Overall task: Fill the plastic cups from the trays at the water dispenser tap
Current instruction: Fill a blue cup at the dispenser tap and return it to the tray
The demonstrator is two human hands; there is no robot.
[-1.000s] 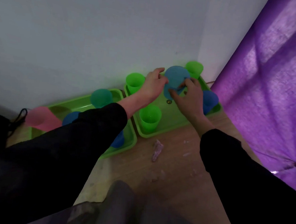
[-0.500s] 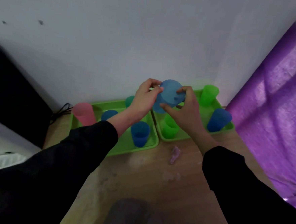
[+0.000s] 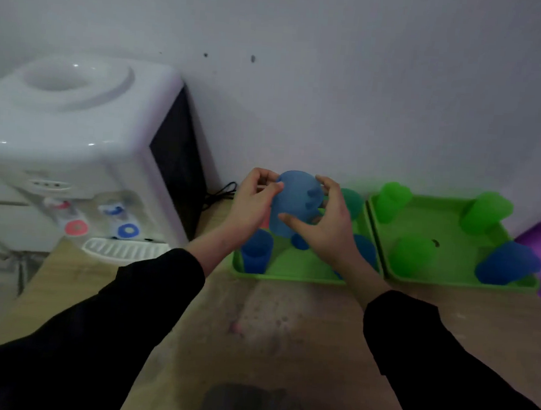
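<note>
Light-blue cup (image 3: 295,203) clasped between my left hand (image 3: 253,203) and right hand (image 3: 328,228), green tray (image 3: 290,270) directly beneath, water dispenser (image 3: 83,156) off to my left

The left hand (image 3: 256,200) and right hand (image 3: 328,228) are gripping a light blue cup (image 3: 295,200) between them, its base facing the camera, in the air just right of the water dispenser (image 3: 74,146). Below the cup, a green tray (image 3: 290,272) is sitting on the wooden table (image 3: 285,334) beside the dispenser, carrying a dark blue cup (image 3: 256,250) at its corner nearest the dispenser. A second tray (image 3: 451,259) is lying alongside, farther from the dispenser, holding three green cups (image 3: 413,256). The dispenser's red tap (image 3: 75,227) and blue tap (image 3: 128,230) are facing the person.
</note>
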